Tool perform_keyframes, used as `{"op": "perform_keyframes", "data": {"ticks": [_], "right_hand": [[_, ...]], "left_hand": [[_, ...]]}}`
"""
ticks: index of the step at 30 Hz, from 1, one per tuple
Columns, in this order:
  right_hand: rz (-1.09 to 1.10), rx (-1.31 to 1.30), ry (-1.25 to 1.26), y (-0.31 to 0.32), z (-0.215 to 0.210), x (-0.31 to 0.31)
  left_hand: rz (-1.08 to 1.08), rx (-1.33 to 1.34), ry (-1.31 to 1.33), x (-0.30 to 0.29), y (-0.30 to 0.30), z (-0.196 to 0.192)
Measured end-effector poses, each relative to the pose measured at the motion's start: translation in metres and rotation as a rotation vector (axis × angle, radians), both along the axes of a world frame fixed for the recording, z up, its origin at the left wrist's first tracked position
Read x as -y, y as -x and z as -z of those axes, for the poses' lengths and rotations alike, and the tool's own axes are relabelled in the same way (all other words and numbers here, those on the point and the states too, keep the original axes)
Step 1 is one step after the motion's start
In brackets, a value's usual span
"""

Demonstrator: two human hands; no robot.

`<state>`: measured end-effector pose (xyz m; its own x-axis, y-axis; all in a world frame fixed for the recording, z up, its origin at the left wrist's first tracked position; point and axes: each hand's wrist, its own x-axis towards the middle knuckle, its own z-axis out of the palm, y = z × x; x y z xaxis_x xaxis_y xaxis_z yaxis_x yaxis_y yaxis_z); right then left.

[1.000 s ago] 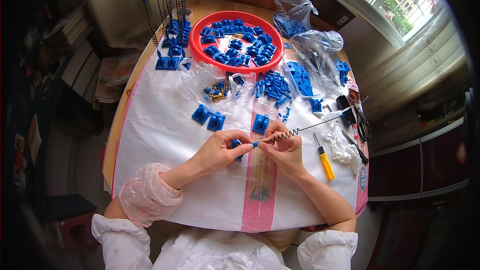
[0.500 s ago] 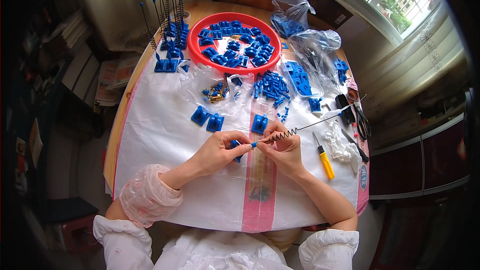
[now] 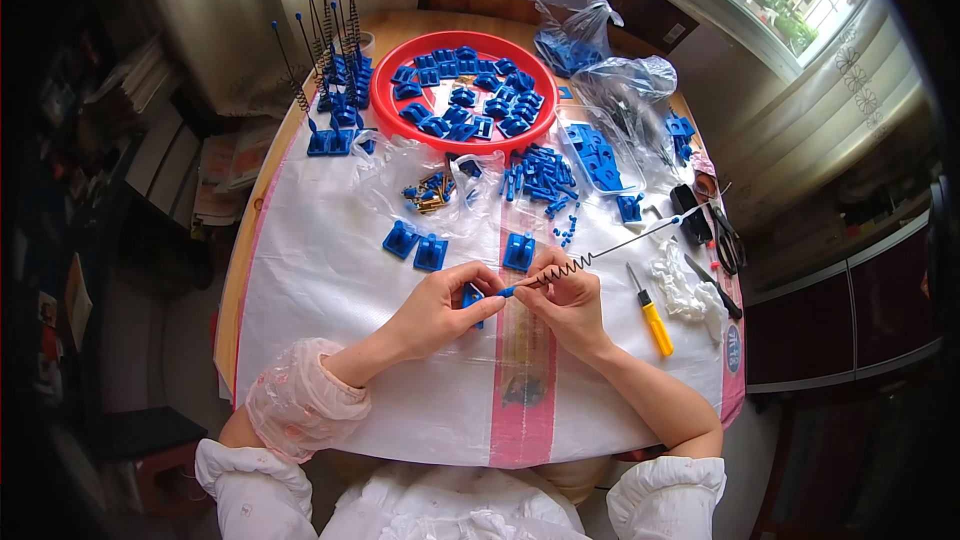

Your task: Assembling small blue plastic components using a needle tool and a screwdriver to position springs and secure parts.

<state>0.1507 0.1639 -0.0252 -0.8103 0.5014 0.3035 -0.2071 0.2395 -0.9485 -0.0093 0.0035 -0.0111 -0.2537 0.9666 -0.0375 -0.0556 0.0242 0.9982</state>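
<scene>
My left hand (image 3: 445, 300) is closed on a blue plastic base (image 3: 472, 296), which is partly hidden by the fingers. Thumb and fingers of my right hand (image 3: 570, 308) pinch a thin dark metal rod with a coiled spring section (image 3: 568, 270). The rod's blue end piece (image 3: 507, 292) meets the base between my two hands; how deeply it is seated cannot be seen. From there the rod slants up to the right. Just beyond my hands stand a single blue base (image 3: 519, 251) and a pair of similar blue bases (image 3: 430, 252).
A red round tray (image 3: 378, 100) holds many blue parts. Spring rods (image 3: 325, 50) stand upright in bases at far left. Loose blue pegs (image 3: 540, 180), brass pieces (image 3: 430, 192) and a clear box (image 3: 600, 155) lie mid-table. Rightward are a yellow screwdriver (image 3: 657, 328) and scissors (image 3: 730, 245).
The whole view has shifted slightly. My hands keep nearly the same grip, and more of the blue base shows between my left fingers.
</scene>
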Motion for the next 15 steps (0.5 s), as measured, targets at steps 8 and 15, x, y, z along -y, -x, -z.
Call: {"op": "perform_keyframes", "data": {"ticks": [8, 15], "right_hand": [[-0.032, -0.022, 0.003, -0.001, -0.001, 0.000], [-0.036, 0.015, -0.095, -0.002, -0.004, -0.001]], "left_hand": [[0.076, 0.108, 0.090, 0.001, 0.007, -0.004], [0.170, 0.122, 0.140, 0.000, 0.019, -0.006]]}}
